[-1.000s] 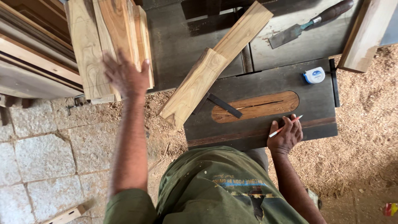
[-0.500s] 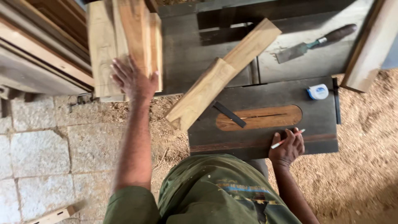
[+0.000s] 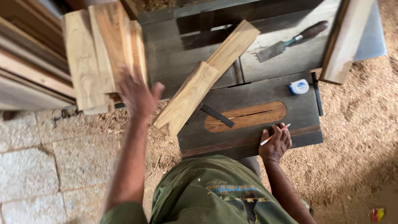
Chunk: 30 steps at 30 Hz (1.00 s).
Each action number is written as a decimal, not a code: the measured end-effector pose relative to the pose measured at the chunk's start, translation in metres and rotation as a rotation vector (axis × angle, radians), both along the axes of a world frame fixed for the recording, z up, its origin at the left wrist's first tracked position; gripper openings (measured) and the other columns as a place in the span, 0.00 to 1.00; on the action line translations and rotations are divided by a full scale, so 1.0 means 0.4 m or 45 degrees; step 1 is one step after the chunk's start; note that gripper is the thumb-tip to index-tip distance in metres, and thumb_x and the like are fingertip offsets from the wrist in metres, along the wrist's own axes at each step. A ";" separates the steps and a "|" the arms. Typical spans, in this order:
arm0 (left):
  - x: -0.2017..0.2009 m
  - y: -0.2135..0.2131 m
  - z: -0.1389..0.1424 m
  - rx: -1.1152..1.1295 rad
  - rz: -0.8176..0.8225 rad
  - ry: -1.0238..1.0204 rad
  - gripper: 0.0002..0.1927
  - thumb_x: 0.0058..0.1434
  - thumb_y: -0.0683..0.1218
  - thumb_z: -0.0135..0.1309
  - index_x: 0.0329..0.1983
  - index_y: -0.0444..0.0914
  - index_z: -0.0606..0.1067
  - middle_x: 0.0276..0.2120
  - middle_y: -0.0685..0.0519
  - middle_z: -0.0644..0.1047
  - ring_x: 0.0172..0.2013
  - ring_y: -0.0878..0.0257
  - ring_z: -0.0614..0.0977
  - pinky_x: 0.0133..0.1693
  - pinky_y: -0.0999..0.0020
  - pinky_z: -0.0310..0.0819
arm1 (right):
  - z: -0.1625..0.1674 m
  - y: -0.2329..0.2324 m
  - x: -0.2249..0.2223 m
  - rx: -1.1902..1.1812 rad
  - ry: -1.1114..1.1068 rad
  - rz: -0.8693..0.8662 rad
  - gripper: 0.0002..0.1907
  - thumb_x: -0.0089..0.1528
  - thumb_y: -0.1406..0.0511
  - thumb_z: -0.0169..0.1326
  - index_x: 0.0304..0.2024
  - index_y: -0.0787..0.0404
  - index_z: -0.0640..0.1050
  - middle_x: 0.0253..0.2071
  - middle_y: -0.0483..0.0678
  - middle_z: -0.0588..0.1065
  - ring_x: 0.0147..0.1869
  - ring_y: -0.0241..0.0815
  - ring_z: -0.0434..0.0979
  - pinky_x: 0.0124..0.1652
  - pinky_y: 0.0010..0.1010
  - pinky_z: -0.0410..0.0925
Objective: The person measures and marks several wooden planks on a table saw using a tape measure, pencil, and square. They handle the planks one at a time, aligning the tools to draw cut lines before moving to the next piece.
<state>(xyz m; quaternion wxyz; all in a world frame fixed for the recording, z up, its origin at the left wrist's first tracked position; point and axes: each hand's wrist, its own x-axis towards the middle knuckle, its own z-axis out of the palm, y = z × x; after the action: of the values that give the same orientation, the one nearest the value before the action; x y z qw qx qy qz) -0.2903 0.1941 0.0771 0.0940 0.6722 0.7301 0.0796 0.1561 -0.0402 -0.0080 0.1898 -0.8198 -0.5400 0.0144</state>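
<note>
My left hand (image 3: 137, 96) is blurred, its fingers spread, just in front of a stack of pale wooden planks (image 3: 101, 54) at the upper left; whether it touches the stack I cannot tell. My right hand (image 3: 275, 143) rests on the near edge of the dark saw table (image 3: 302, 112) and holds a red and white pencil (image 3: 275, 134). A long light wooden board (image 3: 205, 79) lies slantwise over the table's left corner, on top of a black square (image 3: 217, 115). The oval wooden insert with the blade slot (image 3: 247, 116) lies just beyond my right hand.
A chisel with a dark handle (image 3: 290, 42) and a blue and white tape measure (image 3: 299, 86) lie on the table. Another plank (image 3: 346, 39) leans at the upper right. Sawdust (image 3: 356, 137) covers the ground at right; stone paving (image 3: 45, 170) lies at left.
My left hand has dropped from the top of the plank stack toward its lower edge. The view has shifted a little. My right hand has stayed put with the pencil.
</note>
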 end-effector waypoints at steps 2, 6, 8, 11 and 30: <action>0.092 -0.040 -0.021 0.066 -0.366 0.027 0.61 0.60 0.74 0.59 0.81 0.40 0.43 0.79 0.32 0.41 0.78 0.39 0.44 0.73 0.33 0.35 | 0.002 0.001 0.003 0.001 -0.010 -0.015 0.25 0.66 0.54 0.55 0.62 0.56 0.69 0.71 0.56 0.65 0.77 0.60 0.58 0.69 0.54 0.49; 0.251 -0.105 -0.051 -0.259 -0.240 -0.079 0.69 0.42 0.75 0.69 0.75 0.39 0.46 0.69 0.30 0.54 0.68 0.36 0.59 0.65 0.32 0.51 | 0.005 0.000 0.002 0.008 0.009 -0.026 0.25 0.66 0.55 0.57 0.61 0.56 0.70 0.71 0.57 0.65 0.76 0.60 0.58 0.68 0.53 0.50; 0.275 -0.120 -0.044 -0.318 -0.199 -0.102 0.70 0.41 0.72 0.70 0.75 0.37 0.47 0.66 0.32 0.60 0.64 0.38 0.65 0.63 0.34 0.58 | 0.008 -0.001 -0.001 0.004 -0.014 -0.033 0.24 0.65 0.55 0.58 0.61 0.55 0.70 0.70 0.56 0.66 0.76 0.59 0.59 0.68 0.53 0.50; 0.291 -0.131 -0.025 -0.232 -0.172 -0.152 0.66 0.43 0.67 0.72 0.76 0.36 0.50 0.63 0.35 0.66 0.60 0.40 0.70 0.60 0.36 0.63 | 0.012 0.001 0.000 -0.021 -0.024 -0.011 0.24 0.65 0.55 0.57 0.61 0.56 0.70 0.70 0.56 0.66 0.75 0.60 0.59 0.67 0.53 0.50; 0.351 0.031 -0.047 -0.410 -0.292 0.139 0.67 0.44 0.57 0.73 0.79 0.40 0.44 0.57 0.29 0.69 0.58 0.34 0.72 0.59 0.34 0.63 | 0.042 -0.016 0.093 -0.005 0.077 0.103 0.26 0.61 0.55 0.61 0.58 0.57 0.72 0.69 0.57 0.63 0.74 0.58 0.59 0.65 0.51 0.52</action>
<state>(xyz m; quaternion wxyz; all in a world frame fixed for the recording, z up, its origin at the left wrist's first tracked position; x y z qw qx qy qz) -0.1499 0.2066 0.0583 0.1688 0.7307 0.6559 -0.0859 0.1933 -0.0465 0.0086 0.2036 -0.7969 -0.5667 0.0479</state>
